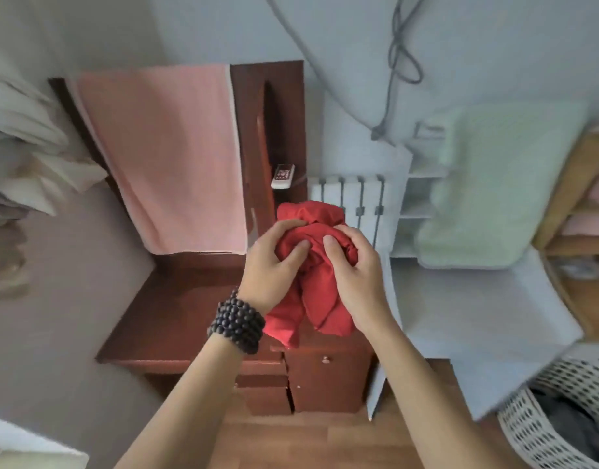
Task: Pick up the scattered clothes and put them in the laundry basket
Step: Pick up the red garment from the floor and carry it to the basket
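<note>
Both hands, left hand [274, 262] and right hand [354, 269], clutch a bunched red cloth [316, 265], fingers curled into it, likely to keep it compact for carrying. The white basket [541, 424] sits low to the cloth's right, dark clothes already inside.

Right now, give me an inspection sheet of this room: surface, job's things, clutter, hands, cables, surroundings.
Surface: wood floor; dark wooden nightstand below the hands.
Job's things: red garment bunched in both hands; white basket at lower right, dark clothes inside.
Clutter: remote on the nightstand's upper ledge; pale fabrics heaped at left.
Hands: left hand and right hand both grip the garment; beaded bracelet on the left wrist.
Cables: grey cable hanging looped on the wall.
Surroundings: pink towel draped over the headboard; white radiator; green towel on the white shelf.
</note>
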Demonstrator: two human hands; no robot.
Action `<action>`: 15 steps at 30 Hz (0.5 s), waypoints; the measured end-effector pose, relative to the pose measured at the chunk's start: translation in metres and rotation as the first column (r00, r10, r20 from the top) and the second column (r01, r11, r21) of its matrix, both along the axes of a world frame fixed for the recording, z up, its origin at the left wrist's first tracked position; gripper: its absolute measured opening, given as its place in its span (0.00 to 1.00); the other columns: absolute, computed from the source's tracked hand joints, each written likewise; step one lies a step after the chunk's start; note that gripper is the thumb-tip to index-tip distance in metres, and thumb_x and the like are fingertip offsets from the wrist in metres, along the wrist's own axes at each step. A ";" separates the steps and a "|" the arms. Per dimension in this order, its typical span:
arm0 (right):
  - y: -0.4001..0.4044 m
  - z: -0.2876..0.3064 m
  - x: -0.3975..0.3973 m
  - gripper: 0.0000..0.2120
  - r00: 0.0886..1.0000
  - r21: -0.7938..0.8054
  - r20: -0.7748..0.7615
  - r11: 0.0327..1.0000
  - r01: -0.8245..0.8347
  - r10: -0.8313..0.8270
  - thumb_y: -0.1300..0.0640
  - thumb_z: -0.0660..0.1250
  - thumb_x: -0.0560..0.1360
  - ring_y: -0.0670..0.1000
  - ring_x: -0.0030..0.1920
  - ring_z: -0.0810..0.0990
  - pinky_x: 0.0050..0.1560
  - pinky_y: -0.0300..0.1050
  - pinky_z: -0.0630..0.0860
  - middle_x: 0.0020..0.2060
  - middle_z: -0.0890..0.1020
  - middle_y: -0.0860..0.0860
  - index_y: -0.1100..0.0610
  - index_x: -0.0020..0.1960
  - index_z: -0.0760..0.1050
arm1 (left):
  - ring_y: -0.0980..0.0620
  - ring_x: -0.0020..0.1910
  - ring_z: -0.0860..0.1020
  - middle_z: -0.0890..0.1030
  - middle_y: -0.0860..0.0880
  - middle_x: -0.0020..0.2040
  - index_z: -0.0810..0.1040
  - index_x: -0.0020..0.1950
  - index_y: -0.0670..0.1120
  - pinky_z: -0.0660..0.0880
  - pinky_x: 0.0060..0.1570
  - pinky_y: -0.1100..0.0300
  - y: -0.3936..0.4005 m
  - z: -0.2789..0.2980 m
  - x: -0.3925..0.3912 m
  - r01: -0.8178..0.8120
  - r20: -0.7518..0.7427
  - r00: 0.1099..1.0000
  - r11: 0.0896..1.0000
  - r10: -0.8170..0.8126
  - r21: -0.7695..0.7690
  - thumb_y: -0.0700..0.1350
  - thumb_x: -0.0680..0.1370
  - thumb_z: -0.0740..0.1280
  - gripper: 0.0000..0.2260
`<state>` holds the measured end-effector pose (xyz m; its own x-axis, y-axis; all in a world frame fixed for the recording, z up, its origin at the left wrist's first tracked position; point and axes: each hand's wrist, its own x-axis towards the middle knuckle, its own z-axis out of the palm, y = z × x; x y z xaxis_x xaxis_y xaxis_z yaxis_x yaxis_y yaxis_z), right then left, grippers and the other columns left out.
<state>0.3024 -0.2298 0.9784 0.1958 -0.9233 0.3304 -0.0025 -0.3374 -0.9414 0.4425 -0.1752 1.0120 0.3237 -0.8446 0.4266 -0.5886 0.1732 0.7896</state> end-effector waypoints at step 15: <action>-0.043 -0.028 -0.351 0.05 0.622 0.044 -0.057 0.620 0.783 -0.781 0.48 0.69 0.82 0.36 0.57 0.81 0.61 0.35 0.76 0.52 0.84 0.33 0.39 0.57 0.79 | 0.58 0.57 0.80 0.83 0.53 0.57 0.80 0.60 0.50 0.75 0.63 0.59 -0.187 -0.038 -0.359 0.831 -0.110 0.557 0.552 -0.823 0.071 0.43 0.77 0.71 0.11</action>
<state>-0.0483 -0.2727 0.9500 -0.6010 -0.7493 0.2781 -0.2672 -0.1396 -0.9535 0.0836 -0.3617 0.9745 -0.5203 -0.7889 0.3270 -0.1822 0.4766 0.8600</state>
